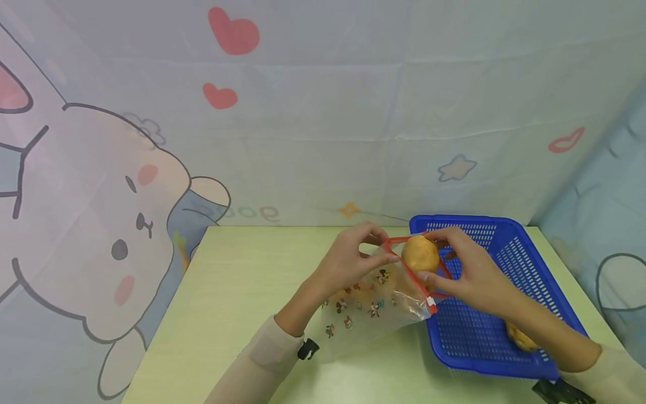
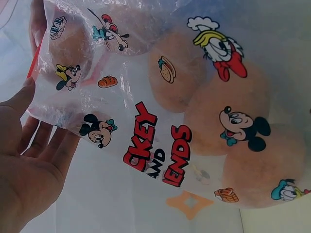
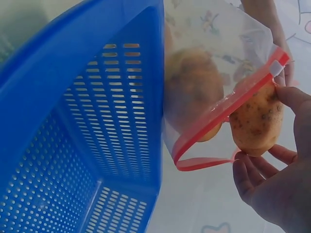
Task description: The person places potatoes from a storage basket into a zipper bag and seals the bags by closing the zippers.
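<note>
A clear zip bag [image 1: 363, 314] printed with cartoon figures has a red-edged mouth, spread apart beside the basket. My left hand [image 1: 347, 259] pinches the bag's rim at the left of the mouth. In my right hand [image 1: 476, 275], a potato [image 1: 421, 255] is held between thumb and fingers at the opening, partly inside the bag. The right wrist view shows this potato [image 3: 257, 119] with dark specks, next to the white slider [image 3: 276, 68]. Several potatoes [image 2: 226, 114] show through the plastic in the left wrist view.
A blue perforated basket [image 1: 504, 365] stands at the table's right, touching or very near the bag. Another potato [image 1: 522, 338] lies in it, partly hidden by my right forearm. The pale green table [image 1: 252, 280] meets a patterned cloth backdrop [image 1: 328, 168] at its far edge.
</note>
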Available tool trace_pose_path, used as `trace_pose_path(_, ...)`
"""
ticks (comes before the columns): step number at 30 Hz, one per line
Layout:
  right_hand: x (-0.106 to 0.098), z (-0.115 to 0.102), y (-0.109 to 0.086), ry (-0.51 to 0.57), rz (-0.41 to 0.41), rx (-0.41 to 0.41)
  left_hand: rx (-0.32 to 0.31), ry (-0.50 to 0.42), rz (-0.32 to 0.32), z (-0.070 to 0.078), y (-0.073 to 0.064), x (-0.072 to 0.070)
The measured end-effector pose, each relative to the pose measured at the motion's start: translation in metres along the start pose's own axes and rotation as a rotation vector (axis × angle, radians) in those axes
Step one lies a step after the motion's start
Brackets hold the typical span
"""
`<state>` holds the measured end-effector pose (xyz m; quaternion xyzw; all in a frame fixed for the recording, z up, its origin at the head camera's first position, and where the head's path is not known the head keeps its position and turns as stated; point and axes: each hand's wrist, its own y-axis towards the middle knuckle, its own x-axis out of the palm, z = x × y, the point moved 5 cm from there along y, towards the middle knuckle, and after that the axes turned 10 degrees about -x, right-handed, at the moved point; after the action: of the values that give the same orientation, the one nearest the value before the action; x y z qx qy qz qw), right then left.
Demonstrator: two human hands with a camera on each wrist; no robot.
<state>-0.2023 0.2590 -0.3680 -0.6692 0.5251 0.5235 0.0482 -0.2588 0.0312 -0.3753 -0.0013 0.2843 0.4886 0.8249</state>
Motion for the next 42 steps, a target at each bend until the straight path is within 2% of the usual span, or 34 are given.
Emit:
trace_pose_path(8, -0.001, -0.001, 0.003, 0.024, -0.057, -0.005, 0.011, -0.032, 0.002, 0.0, -0.001, -0.001)
trace_pose_path(15, -0.001, 0.0, 0.0, 0.06, -0.101, -0.006, 0.019, -0.01, 0.006, -0.001, 0.0, 0.0)
trace_pose_path(21, -0.021, 0.006, -0.01, 0.003, -0.074, -0.009, 0.021, -0.013, 0.021, 0.0, -0.001, 0.0)
trace_pose_path(25, -0.038, 0.023, -0.025, -0.097, -0.084, 0.001, 0.019, -0.023, 0.026, 0.001, -0.001, -0.001)
trace_pose_path(29, -0.048, 0.051, -0.047, -0.186, -0.18, 0.061, 0.017, -0.013, 0.035, 0.002, 0.0, 0.0)
trace_pose_path(35, -0.048, 0.09, -0.088, -0.188, -0.321, 0.137, 0.025, 0.0, 0.024, 0.002, 0.001, 0.003)
trace_pose_path(42, -0.042, 0.114, -0.128, -0.204, -0.39, 0.151, 0.038, 0.003, 0.034, 0.004, 0.001, 0.004)
